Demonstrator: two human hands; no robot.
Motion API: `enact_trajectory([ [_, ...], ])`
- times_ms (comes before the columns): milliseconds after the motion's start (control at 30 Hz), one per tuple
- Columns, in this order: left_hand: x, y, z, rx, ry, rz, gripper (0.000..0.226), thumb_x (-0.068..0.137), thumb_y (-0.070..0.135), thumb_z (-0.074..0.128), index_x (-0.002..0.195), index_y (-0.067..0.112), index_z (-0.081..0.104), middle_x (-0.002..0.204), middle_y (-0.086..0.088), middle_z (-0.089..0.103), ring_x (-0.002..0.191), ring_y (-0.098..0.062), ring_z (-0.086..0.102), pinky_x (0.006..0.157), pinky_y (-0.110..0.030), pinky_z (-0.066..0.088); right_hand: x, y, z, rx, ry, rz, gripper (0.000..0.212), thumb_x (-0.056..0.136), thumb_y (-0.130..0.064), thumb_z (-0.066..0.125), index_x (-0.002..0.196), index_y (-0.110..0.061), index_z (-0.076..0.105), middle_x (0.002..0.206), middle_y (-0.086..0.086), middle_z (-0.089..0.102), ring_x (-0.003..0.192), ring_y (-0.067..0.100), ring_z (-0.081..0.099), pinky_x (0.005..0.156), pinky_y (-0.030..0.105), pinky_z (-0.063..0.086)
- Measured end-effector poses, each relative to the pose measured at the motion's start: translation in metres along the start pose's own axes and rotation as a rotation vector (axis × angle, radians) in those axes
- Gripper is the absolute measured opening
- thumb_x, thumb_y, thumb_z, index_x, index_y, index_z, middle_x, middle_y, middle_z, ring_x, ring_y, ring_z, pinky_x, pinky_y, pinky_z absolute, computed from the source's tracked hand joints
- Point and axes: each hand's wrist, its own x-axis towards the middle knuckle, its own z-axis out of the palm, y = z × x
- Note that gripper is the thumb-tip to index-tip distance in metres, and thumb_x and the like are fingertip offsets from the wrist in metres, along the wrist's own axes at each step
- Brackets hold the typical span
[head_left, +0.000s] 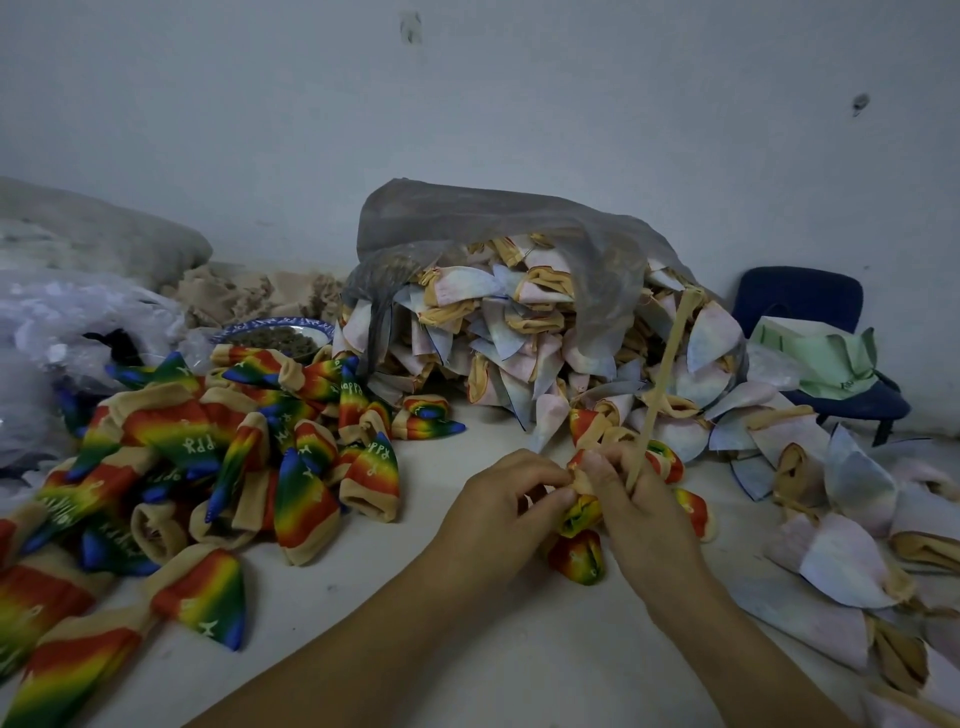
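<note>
In the head view, low and right of centre, we see the left hand (498, 499) and the right hand (641, 501) close together. Both pinch a rainbow fabric piece (577, 512) just above the pale surface (545, 665). The right hand's fingers also curl round a tan stick (662, 384), which slants up toward the grey plastic bag (467, 223) of pale pieces. A pile of rainbow pieces (208, 467) fills the lower left, and a blue chair (800, 299) stands at the right edge.

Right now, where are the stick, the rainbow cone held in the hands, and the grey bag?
stick (662, 384): head view, middle of its shaft.
rainbow cone (577, 513): head view, its green-yellow lower part.
grey bag (467, 218): head view, its upper wall.
</note>
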Motion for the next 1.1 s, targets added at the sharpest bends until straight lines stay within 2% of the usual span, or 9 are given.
enact_trajectory([
  [133,0.001,0.001,-0.001,-0.078,0.1,-0.08,0.015,0.096,0.028,0.057,0.089,0.04,0.063,0.092,0.019,0.061,0.086,0.004,0.057,0.072,-0.011,0.048,-0.004,-0.006,0.008,-0.055,-0.037,-0.077,0.027,0.074,-0.066,0.047,0.093,-0.048,0.053,0.096,-0.024,0.054,0.09,-0.008,0.055,0.066,0.01,0.046],
  [267,0.001,0.001,-0.002,-0.332,0.149,-0.248,0.017,0.098,0.026,0.056,0.09,0.036,0.067,0.08,0.016,0.068,0.073,0.002,0.062,0.067,-0.016,0.049,-0.003,-0.006,0.012,-0.199,0.03,-0.178,0.044,0.075,-0.066,0.047,0.114,-0.045,0.048,0.111,-0.028,0.034,0.104,-0.005,0.046,0.08,0.015,0.045],
  [367,0.003,0.0,-0.002,-0.561,0.123,-0.358,0.017,0.099,0.021,0.056,0.093,0.026,0.071,0.071,0.012,0.067,0.069,0.001,0.06,0.071,-0.016,0.049,-0.002,-0.009,0.009,-0.211,0.072,-0.216,0.029,0.076,-0.064,0.045,0.104,-0.056,0.042,0.111,-0.04,0.026,0.102,-0.01,0.045,0.075,0.008,0.039],
  [533,0.003,0.001,-0.003,-1.072,0.048,-0.48,0.017,0.095,0.008,0.054,0.09,0.011,0.071,0.081,-0.002,0.066,0.072,-0.007,0.059,0.067,-0.016,0.051,-0.002,-0.009,0.009,-0.16,0.069,-0.209,0.022,0.077,-0.06,0.049,0.097,-0.053,0.049,0.109,-0.019,0.042,0.086,-0.001,0.054,0.076,0.016,0.045],
  [667,0.004,0.004,-0.008,-1.26,-0.008,-0.54,0.014,0.092,0.01,0.055,0.095,0.008,0.068,0.087,-0.008,0.068,0.074,-0.011,0.059,0.065,-0.019,0.051,-0.004,-0.012,0.01,-0.016,-0.005,-0.115,0.024,0.077,-0.059,0.05,0.095,-0.045,0.057,0.101,-0.006,0.057,0.079,-0.002,0.058,0.067,0.007,0.045],
  [800,0.004,0.005,-0.006,-1.213,0.006,-0.524,0.021,0.101,0.01,0.046,0.093,0.007,0.065,0.083,-0.011,0.071,0.072,-0.015,0.07,0.066,-0.023,0.056,-0.007,-0.011,0.009,0.079,-0.087,-0.023,0.03,0.078,-0.062,0.043,0.081,-0.041,0.063,0.078,-0.015,0.065,0.072,-0.007,0.06,0.061,0.005,0.042],
  [900,0.003,0.001,-0.004,-0.977,0.063,-0.469,0.018,0.101,0.016,0.048,0.096,0.011,0.064,0.086,-0.008,0.071,0.081,-0.015,0.068,0.079,-0.025,0.056,-0.005,-0.008,0.009,-0.008,-0.098,-0.021,0.029,0.079,-0.061,0.046,0.091,-0.04,0.063,0.093,-0.012,0.065,0.086,-0.002,0.062,0.07,0.011,0.047],
  [1000,0.004,-0.003,-0.002,-0.692,0.124,-0.36,0.021,0.102,0.019,0.049,0.088,0.023,0.065,0.086,-0.002,0.069,0.088,-0.015,0.064,0.088,-0.034,0.052,-0.002,-0.007,0.009,-0.122,-0.046,-0.088,0.005,0.091,-0.039,0.056,0.092,-0.039,0.061,0.103,-0.007,0.059,0.09,0.001,0.06,0.079,0.021,0.05],
  [1100,0.002,-0.003,-0.002,-0.463,0.117,-0.234,0.031,0.102,0.022,0.049,0.08,0.037,0.063,0.079,0.013,0.066,0.083,-0.005,0.061,0.081,-0.025,0.051,-0.001,-0.006,0.007,-0.264,-0.029,-0.145,0.015,0.092,-0.029,0.059,0.084,-0.041,0.057,0.096,-0.011,0.054,0.084,-0.003,0.054,0.073,0.011,0.043],
])
